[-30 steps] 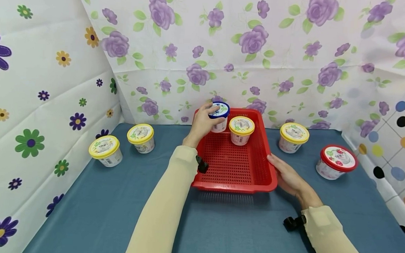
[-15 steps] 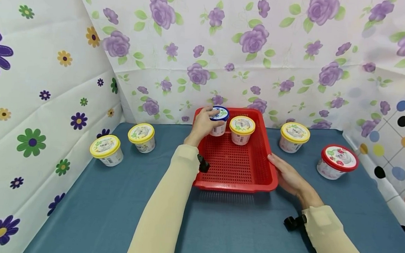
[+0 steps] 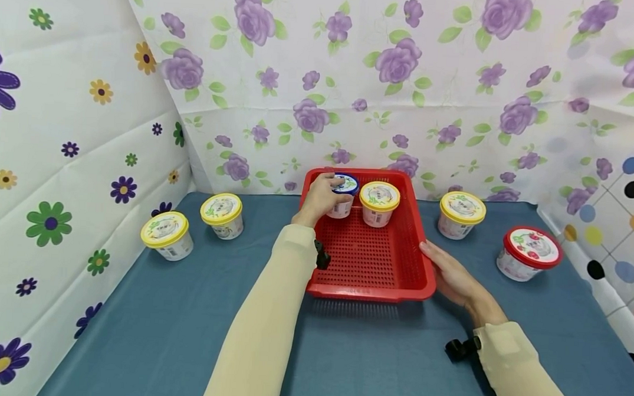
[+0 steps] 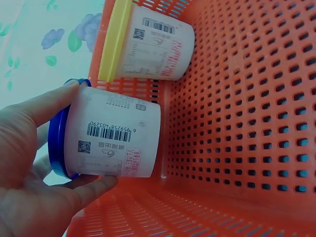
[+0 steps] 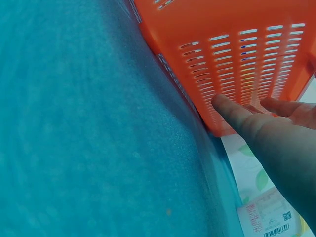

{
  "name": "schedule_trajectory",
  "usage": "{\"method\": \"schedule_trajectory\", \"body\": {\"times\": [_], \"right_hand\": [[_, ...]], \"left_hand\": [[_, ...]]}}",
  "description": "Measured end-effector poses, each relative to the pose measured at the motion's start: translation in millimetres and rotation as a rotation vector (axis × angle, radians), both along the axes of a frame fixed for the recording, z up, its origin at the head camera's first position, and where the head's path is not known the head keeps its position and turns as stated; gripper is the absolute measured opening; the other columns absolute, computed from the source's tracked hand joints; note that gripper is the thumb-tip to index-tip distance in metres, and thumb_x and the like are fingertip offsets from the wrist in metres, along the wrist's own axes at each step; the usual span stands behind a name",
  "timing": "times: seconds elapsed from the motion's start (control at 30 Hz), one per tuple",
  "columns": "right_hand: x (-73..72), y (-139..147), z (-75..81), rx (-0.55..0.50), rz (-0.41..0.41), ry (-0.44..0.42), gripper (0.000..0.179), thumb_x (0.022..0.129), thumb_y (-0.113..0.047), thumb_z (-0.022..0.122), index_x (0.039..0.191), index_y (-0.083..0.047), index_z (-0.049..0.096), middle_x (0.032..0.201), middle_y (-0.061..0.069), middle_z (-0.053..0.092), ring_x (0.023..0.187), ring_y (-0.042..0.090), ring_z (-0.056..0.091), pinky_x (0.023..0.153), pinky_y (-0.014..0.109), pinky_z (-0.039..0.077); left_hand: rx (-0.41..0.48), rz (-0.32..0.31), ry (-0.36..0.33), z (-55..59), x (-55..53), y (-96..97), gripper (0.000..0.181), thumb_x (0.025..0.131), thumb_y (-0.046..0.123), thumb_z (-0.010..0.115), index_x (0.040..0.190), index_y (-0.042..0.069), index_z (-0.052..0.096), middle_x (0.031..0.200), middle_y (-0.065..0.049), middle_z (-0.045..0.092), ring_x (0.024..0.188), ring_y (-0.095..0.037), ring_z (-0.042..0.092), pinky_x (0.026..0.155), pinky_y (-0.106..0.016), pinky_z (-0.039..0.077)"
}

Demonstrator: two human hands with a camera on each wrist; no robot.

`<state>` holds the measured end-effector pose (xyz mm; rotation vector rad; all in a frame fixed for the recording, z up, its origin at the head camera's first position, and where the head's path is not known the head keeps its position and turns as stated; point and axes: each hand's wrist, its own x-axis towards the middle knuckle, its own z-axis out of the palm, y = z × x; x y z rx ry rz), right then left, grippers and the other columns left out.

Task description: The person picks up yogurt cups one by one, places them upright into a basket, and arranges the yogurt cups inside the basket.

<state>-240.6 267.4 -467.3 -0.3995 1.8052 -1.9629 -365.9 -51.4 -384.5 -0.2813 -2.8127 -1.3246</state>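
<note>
My left hand [image 3: 319, 199] grips a white paper tub with a blue lid [image 3: 341, 208] in the back left corner of the red plastic basket [image 3: 363, 293]. In the left wrist view thumb and fingers [image 4: 98, 190] reach round the blue-lidded tub [image 4: 116, 133], whose base is at or near the perforated basket floor; contact is unclear. Beside it a yellow-lidded tub [image 3: 377, 215] stands upright in the basket. My right hand [image 3: 454, 279] lies along the basket's right wall, its fingers [image 5: 232, 111] straight against the slotted side.
Two yellow-lidded tubs [image 3: 222, 216] [image 3: 166, 238] stand on the blue cloth [image 3: 211, 311] to the left. Another yellow-lidded tub [image 3: 461, 216] and a red-lidded tub [image 3: 527, 254] are right of the basket. A flowered sheet [image 3: 365, 64] hangs behind.
My left hand has lowered the blue-lidded tub further into the basket's back left corner. The right hand and the basket have stayed where they were.
</note>
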Motion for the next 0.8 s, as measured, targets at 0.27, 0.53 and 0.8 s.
{"method": "schedule_trajectory", "body": {"times": [0.27, 0.53, 0.8], "right_hand": [[-0.1, 0.0, -0.6, -0.006, 0.002, 0.008, 0.061, 0.115, -0.038, 0.033, 0.165, -0.007, 0.016, 0.141, 0.02, 0.054, 0.108, 0.016, 0.066, 0.092, 0.035, 0.059], [0.6, 0.1, 0.4, -0.011, 0.006, 0.005, 0.061, 0.115, -0.038, 0.032, 0.166, -0.009, 0.017, 0.142, 0.018, 0.053, 0.11, 0.016, 0.065, 0.094, 0.034, 0.058], [0.7, -0.3, 0.9, -0.01, 0.002, -0.002, 0.061, 0.115, -0.038, 0.033, 0.166, -0.009, 0.016, 0.142, 0.018, 0.054, 0.11, 0.017, 0.066, 0.092, 0.034, 0.059]], "left_hand": [[-0.043, -0.011, -0.04, -4.4, -1.1, 1.2, 0.058, 0.095, 0.021, 0.079, 0.149, 0.012, 0.059, 0.164, -0.014, 0.038, 0.15, -0.033, 0.037, 0.119, -0.046, 0.037], [-0.012, -0.028, -0.106, -4.1, 4.4, -0.2, 0.055, 0.102, 0.025, 0.07, 0.151, 0.008, 0.055, 0.166, -0.016, 0.032, 0.153, -0.034, 0.032, 0.121, -0.048, 0.033], [-0.021, -0.046, -0.081, -4.2, 3.3, -1.7, 0.053, 0.102, 0.022, 0.07, 0.151, 0.006, 0.055, 0.165, -0.016, 0.036, 0.152, -0.034, 0.032, 0.122, -0.048, 0.033]]}}
